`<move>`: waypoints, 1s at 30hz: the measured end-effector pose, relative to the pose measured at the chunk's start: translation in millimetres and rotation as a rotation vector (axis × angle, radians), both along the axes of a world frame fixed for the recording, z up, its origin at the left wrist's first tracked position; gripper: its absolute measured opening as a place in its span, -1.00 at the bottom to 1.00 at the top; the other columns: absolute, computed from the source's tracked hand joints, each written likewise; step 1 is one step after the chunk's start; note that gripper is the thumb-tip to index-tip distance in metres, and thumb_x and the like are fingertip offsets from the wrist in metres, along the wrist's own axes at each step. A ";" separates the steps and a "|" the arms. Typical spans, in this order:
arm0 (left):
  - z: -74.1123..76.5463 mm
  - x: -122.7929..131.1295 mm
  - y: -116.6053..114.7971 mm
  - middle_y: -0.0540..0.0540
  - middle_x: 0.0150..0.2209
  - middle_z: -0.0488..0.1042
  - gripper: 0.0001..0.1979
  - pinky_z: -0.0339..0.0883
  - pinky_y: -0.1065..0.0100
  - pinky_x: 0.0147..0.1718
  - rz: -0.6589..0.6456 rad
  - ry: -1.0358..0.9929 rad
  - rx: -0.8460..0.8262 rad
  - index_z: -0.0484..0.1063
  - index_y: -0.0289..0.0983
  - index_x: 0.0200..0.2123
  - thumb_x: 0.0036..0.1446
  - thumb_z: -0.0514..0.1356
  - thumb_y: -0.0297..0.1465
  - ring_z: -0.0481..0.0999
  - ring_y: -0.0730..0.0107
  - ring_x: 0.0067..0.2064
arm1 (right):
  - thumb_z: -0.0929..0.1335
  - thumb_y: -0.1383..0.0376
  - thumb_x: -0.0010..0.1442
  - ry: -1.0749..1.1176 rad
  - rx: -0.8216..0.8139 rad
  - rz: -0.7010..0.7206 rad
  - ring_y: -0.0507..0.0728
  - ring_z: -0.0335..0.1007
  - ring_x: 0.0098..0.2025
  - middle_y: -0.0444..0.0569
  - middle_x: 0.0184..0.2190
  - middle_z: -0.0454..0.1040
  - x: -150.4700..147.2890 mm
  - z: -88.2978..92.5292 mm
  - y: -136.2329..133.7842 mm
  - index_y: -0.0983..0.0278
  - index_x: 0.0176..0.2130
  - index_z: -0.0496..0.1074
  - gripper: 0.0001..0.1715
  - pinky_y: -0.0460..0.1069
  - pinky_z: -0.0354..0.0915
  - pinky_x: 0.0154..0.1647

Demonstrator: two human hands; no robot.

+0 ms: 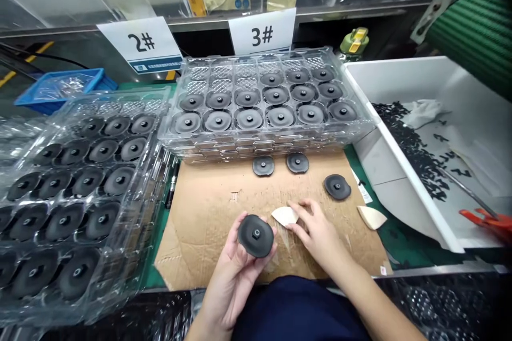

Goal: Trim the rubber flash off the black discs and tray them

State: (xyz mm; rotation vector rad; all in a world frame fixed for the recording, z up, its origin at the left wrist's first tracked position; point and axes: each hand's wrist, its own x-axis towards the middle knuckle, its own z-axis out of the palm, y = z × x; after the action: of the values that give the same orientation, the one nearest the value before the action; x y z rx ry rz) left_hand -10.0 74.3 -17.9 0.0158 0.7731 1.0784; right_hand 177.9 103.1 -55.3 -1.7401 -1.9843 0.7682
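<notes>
My left hand [236, 272] grips a round black disc [256, 235] with a small hub in its middle, held just above a brown cardboard sheet [208, 218]. My right hand [316, 232] pinches a pale wedge-shaped piece [285, 216] right beside the disc. Three more black discs [263, 165], [297, 162], [337, 187] lie loose on the cardboard beyond the hands. A second pale wedge [372, 217] rests at the cardboard's right edge.
A stack of clear trays [360, 128] holding black discs stands behind the cardboard under a "3#" sign [262, 32]. More clear trays [156, 170] of discs fill the left, near a "2#" sign [140, 42]. A white bin [384, 165] with small black parts sits right; red-handled tool [486, 221].
</notes>
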 end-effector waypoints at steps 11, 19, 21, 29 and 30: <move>-2.1 -1.7 9.2 -0.16 0.07 0.36 -0.55 0.18 0.19 0.10 0.053 0.043 0.060 0.23 -0.19 0.07 0.08 0.16 -0.34 0.32 0.15 0.10 | 0.20 0.35 0.23 0.243 0.062 0.125 0.13 0.32 -0.14 -0.02 -0.16 0.41 -22.9 38.5 13.5 0.18 0.04 0.26 -0.63 0.07 0.28 -0.13; 15.1 13.2 7.8 -0.04 -0.01 0.44 -0.40 0.30 0.28 0.00 -0.033 0.144 0.048 0.19 -0.03 0.10 -0.04 0.27 -0.40 0.42 0.25 0.01 | 0.16 0.44 0.21 0.332 0.078 0.467 0.09 0.31 -0.25 -0.02 -0.23 0.43 -47.9 109.2 10.5 0.32 -0.04 0.31 -0.66 0.02 0.22 -0.18; 18.1 12.5 8.0 -0.03 -0.10 0.49 -0.45 0.35 0.32 -0.06 -0.017 0.176 0.039 0.26 -0.06 0.05 -0.05 0.28 -0.37 0.46 0.28 -0.05 | 0.16 0.43 0.21 0.300 0.157 0.408 0.12 0.31 -0.26 0.02 -0.25 0.43 -50.4 108.6 12.6 0.35 -0.03 0.31 -0.66 0.06 0.21 -0.20; 32.1 3.3 9.0 -0.04 -0.10 0.51 -0.46 0.36 0.40 -0.10 -0.126 0.113 0.108 0.44 -0.12 -0.11 -0.27 0.39 -0.30 0.49 0.25 -0.08 | 0.20 0.50 0.15 0.303 0.153 0.393 0.05 0.27 -0.38 -0.05 -0.36 0.42 -20.0 115.1 -7.9 0.34 -0.04 0.32 -0.63 -0.04 0.21 -0.32; 32.8 5.5 8.1 -0.06 -0.10 0.51 -0.42 0.34 0.36 -0.06 -0.139 0.123 0.094 0.42 -0.13 -0.08 -0.28 0.39 -0.29 0.47 0.21 -0.05 | 0.20 0.49 0.16 0.241 0.183 0.332 0.05 0.24 -0.40 -0.05 -0.39 0.41 -16.8 116.7 -7.4 0.34 -0.04 0.33 -0.64 -0.02 0.19 -0.35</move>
State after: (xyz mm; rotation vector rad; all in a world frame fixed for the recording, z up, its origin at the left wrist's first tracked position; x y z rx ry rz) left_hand -4.5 82.4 14.9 0.2141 0.8195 0.9873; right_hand 161.1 95.7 61.4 -1.1715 -2.1223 0.8274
